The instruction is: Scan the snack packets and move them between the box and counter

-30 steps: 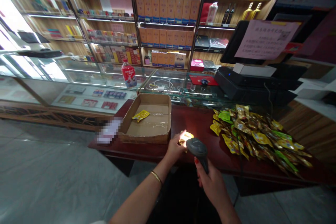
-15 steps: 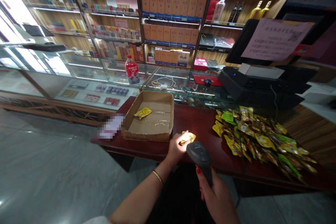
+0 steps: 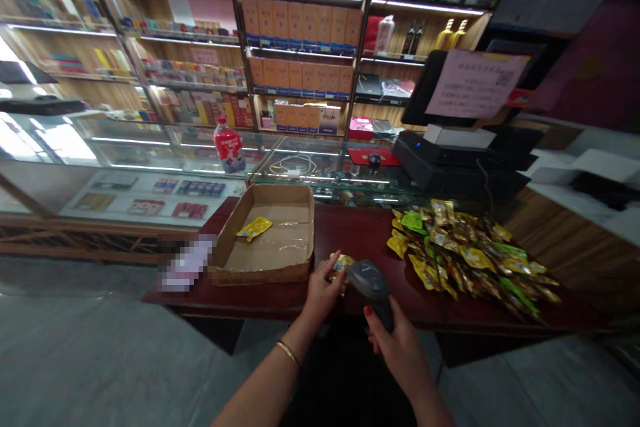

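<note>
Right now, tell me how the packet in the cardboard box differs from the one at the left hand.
The boxed packet lies untouched; the golden packet is in the left hand's fingers. The boxed packet shows whole; the golden packet is partly covered. Both look yellowish.

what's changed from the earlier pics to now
The bright light on the gold packet at the left hand is gone. The view has swung, so everything sits further left in it. No hold visibly changed: the right hand still grips the barcode scanner. The yellow packet still lies in the cardboard box.
</note>
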`<state>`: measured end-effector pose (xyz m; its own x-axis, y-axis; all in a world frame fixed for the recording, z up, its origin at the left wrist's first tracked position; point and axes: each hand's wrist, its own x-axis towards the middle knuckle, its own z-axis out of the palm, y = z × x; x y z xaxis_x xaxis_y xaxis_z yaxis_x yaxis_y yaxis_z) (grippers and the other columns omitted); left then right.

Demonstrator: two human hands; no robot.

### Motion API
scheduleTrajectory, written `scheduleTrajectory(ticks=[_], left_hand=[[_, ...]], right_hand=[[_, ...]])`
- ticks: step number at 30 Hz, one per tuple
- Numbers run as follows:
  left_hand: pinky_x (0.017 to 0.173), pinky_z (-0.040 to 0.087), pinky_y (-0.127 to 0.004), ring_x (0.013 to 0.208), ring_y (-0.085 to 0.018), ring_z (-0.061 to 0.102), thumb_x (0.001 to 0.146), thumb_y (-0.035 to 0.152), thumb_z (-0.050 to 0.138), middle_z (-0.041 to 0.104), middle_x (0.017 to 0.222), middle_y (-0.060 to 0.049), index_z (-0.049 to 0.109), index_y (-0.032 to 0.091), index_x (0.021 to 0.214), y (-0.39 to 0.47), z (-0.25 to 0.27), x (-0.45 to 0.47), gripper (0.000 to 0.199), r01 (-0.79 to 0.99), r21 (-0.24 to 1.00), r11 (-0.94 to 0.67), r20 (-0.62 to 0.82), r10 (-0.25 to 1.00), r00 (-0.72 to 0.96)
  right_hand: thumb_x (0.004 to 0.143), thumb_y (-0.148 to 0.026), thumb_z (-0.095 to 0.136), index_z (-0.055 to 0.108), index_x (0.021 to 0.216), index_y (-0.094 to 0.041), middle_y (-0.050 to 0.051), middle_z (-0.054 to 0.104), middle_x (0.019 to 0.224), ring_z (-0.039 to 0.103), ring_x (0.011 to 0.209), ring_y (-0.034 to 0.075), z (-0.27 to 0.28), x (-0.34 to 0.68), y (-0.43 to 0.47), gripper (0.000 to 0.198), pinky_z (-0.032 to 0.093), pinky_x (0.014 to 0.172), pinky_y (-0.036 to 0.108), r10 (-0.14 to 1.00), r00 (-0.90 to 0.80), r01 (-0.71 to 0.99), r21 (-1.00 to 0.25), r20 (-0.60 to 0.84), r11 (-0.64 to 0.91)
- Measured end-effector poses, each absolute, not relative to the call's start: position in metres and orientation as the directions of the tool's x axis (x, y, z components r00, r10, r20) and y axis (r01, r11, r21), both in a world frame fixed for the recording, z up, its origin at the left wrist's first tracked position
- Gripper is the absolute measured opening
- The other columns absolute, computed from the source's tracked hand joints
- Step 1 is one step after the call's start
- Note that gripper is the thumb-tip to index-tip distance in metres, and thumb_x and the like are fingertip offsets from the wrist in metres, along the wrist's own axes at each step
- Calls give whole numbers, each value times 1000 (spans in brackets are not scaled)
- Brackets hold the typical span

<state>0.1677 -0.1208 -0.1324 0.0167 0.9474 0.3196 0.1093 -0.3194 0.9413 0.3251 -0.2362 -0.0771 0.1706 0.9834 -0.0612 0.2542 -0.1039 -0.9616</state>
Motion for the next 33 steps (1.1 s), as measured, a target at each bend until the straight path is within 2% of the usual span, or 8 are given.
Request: scheduleTrajectory(ticks=[5,9,15,17,20,25,29,33], left_hand=[[114,41,-40,129,-25,56,85,28,66,65,133,-5,61,23,137,-117,-133,166,53,41,960,-276,277,960,-47],[113,43,-39,129,-25,57,87,33,66,61,139,-7,57,24,140,-111,-104,181,55,47,929,-367,370,923,-101],[94,55,-32,107,-21,68,84,22,66,71,123,-9,69,21,126,-61,-22,300,43,-54,896,-441,434,840,327],[86,56,-28,95,-18,70,81,14,65,75,110,-9,69,17,125,-33,-7,359,45,37,906,-421,362,819,445],[78,56,-26,80,-15,70,81,10,62,77,94,-6,67,15,129,7,2,443,49,360,856,-372,172,860,480],[87,54,-27,95,-20,71,72,4,66,77,108,-9,73,17,119,47,7,522,50,483,769,-418,141,848,510],[89,53,-29,98,-23,71,72,8,69,76,110,-12,75,14,115,58,15,512,44,536,718,-444,113,834,540],[93,51,-27,96,-20,70,78,18,68,77,107,-6,74,19,120,64,33,419,42,570,665,-482,153,835,528]], right_hand=[[83,-63,63,59,90,-21,-6,59,63,57,50,12,-99,354,-177,43,46,53,24,981,192,-13,-999,-38,-37],[73,-74,63,57,87,-20,-5,62,62,55,41,11,-116,367,-134,56,40,43,22,985,172,-140,-990,-24,1],[75,-77,61,52,80,-22,-8,56,56,50,36,8,-138,373,-119,55,40,40,20,982,188,-248,-968,-18,30],[78,-76,59,52,78,-22,-9,52,51,50,36,8,-141,375,-121,54,39,40,20,979,202,-255,-966,-13,40],[79,-76,58,52,76,-22,-9,51,51,49,37,8,-142,376,-122,54,40,40,20,977,212,-265,-963,-10,48],[79,-75,59,51,75,-22,-9,50,53,49,37,8,-141,376,-122,54,42,40,21,971,237,-256,-965,-2,61],[81,-69,60,53,79,-21,-9,52,54,51,38,9,-137,378,-124,49,41,40,21,973,231,-245,-968,0,59],[82,-65,62,58,94,-21,-9,53,58,49,39,9,-137,381,-129,46,45,42,23,976,219,-262,-964,-15,44]])
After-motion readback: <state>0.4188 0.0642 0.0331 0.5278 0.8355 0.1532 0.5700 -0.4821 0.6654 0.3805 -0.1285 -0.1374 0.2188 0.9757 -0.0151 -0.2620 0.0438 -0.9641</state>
